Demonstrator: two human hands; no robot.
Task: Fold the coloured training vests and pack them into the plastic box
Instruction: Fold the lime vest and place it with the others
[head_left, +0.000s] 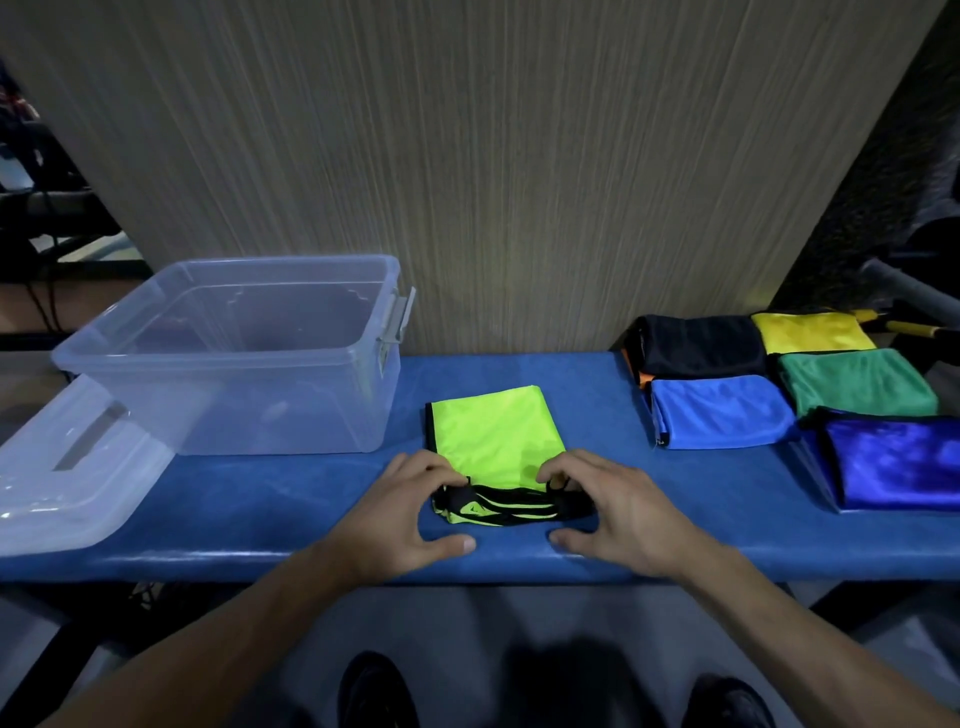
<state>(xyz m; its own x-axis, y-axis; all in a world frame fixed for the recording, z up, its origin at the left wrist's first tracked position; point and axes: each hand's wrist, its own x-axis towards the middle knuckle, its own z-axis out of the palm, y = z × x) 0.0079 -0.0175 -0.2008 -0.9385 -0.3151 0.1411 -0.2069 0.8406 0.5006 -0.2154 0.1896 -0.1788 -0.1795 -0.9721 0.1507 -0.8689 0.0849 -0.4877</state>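
1. The lime-green vest (496, 436) lay near the middle of the blue bench (260, 499), close to its front edge, within easy reach of both hands and just right of the plastic box (234, 358).
2. The left hand (410, 512) pinched the black-trimmed near end of the vest at its left corner, fingers curled over the strap edge and thumb resting on the bench, probably to keep that corner square for the next fold.
3. The right hand (618, 512) gripped the matching right corner the same way, fingers curled into the black trim and thumb flat on the bench; holding both corners at once suggested the near end was about to be turned over the body of the vest.
4. The box stood at the bench's back left, open and apparently holding nothing, so packing seemed not yet begun.
5. Its lid (67, 478) lay at the left end of the bench, partly tucked under the box's front-left corner, out of the folding space.
6. A group of folded cloths sat at the right end: black (696, 345), yellow (810, 332), green (857, 382), light blue (722, 410) and deep blue (898, 457), side by side and touching, presumably waiting for the box.
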